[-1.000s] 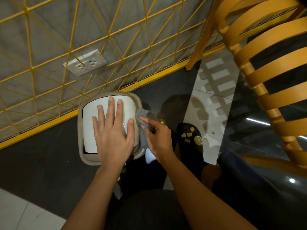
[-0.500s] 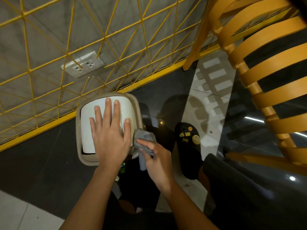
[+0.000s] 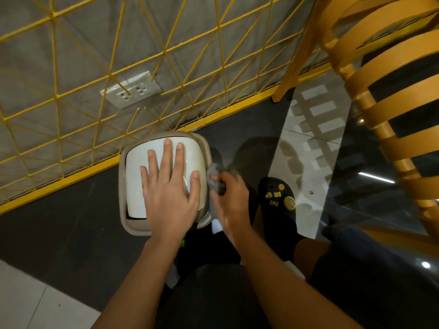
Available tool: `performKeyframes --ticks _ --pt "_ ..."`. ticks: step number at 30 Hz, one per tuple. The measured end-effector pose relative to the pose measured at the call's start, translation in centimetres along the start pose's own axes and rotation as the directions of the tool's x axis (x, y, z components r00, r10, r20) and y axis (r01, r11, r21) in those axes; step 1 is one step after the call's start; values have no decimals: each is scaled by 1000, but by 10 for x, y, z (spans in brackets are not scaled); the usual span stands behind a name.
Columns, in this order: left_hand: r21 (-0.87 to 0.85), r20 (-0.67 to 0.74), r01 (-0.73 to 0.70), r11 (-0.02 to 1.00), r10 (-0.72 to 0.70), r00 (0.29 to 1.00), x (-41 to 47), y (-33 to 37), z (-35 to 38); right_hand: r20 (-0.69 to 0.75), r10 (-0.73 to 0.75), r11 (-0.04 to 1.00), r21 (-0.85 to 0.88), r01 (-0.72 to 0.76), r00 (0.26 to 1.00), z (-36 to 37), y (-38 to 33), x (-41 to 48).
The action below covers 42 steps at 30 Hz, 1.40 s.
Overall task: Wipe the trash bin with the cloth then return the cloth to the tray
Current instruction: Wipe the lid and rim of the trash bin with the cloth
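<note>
Wiping trash bin (image 3: 164, 224) on dark floor (image 3: 59, 233), yellow wall grid (image 3: 95, 55)

A: Entry 1. The beige plastic trash bin (image 3: 122, 186): are the walls visible?
B: No. It is seen from above. Only the rim and white domed lid (image 3: 135, 184) show, and the flat left hand (image 3: 169, 193) covers much of the lid.
A: And the grey cloth (image 3: 215, 173)?
B: Motion-blurred, mostly bunched inside the right hand (image 3: 231, 200), which is also smeared. Contact with the rim: cannot tell.
A: The orange slatted wooden chair (image 3: 392, 55)?
B: Cut off at the top and right edges.
A: The charms (image 3: 275, 194) on the black clog (image 3: 275, 214)?
B: Mostly too small to identify.
</note>
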<state>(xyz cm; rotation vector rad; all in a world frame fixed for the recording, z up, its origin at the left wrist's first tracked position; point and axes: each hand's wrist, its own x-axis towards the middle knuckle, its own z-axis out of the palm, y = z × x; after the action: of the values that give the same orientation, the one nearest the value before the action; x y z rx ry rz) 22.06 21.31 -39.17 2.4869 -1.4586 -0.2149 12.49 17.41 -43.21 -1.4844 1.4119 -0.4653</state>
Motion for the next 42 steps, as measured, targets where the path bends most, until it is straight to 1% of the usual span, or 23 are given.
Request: performKeyframes --ticks 2,4,5,6,8,10,11,14,17,19,22,23,26,27,29,30,31,34,35,37,38,40,42 --pt "-3 10 -1 1000 1 1000 0 0 0 15 -32 999 -25 33 999 -4 -12 26" --pt "2 16 -5 1000 5 1000 0 -1 0 83 -122 983 -125 131 989 -6 -25 54" --pt "5 18 -8 1000 8 1000 1 -2 -1 114 -130 978 -147 146 985 -7 -29 66" --pt "6 20 -9 1000 9 1000 1 -2 -2 141 -111 985 -119 128 984 -6 -31 76" --pt "2 28 -10 1000 10 1000 2 -2 -3 205 -30 999 18 27 978 -7 -31 89" --pt "-3 35 -11 1000 11 999 2 -2 -4 281 95 972 183 -151 955 -9 -27 92" --pt "-6 39 -14 1000 15 999 1 -3 -4 298 139 951 227 -211 944 -10 -23 91" --pt "-19 85 -91 996 92 992 1 -11 -9 275 206 920 273 -281 939 -13 -13 82" --pt "-33 162 -199 979 202 966 0 -19 -15 264 274 820 438 -368 925 -13 -3 65" --pt "-34 212 -215 976 218 953 0 -21 -21 241 297 752 537 -382 924 -12 4 51" --pt "38 240 -170 985 156 958 2 -17 -27 178 347 678 630 -378 921 -5 10 25" --pt "45 228 -126 991 112 967 3 -13 -28 144 363 662 655 -364 921 -2 12 16" --pt "0 203 80 997 -78 976 7 4 -28 88 410 615 708 -347 908 8 10 -11" --pt "-5 203 140 990 -136 970 7 10 -27 85 417 635 685 -357 905 11 11 -18" --pt "-1 207 219 976 -214 955 5 16 -25 84 413 763 511 -395 907 14 13 -28" --pt "10 211 233 972 -230 950 4 17 -24 87 422 792 449 -413 903 14 15 -30" --pt "24 217 232 972 -231 948 2 17 -23 91 432 793 435 -426 897 12 16 -30" --pt "44 255 196 980 -201 946 -2 13 -22 123 383 745 544 -385 915 -3 15 -25" --pt "48 272 181 982 -188 944 -2 11 -22 106 333 766 549 -335 937 -9 14 -22" --pt "71 296 147 987 -161 941 -1 6 -22 57 210 846 489 -210 976 -18 11 -15" --pt "85 298 132 988 -151 943 -1 5 -22 59 152 865 475 -162 987 -21 7 -10" --pt "97 279 118 988 -141 950 -1 4 -21 146 36 856 506 -106 989 -22 -4 -3" --pt "97 255 119 988 -140 957 -1 5 -20 229 -37 886 457 -74 973 -21 -12 4"
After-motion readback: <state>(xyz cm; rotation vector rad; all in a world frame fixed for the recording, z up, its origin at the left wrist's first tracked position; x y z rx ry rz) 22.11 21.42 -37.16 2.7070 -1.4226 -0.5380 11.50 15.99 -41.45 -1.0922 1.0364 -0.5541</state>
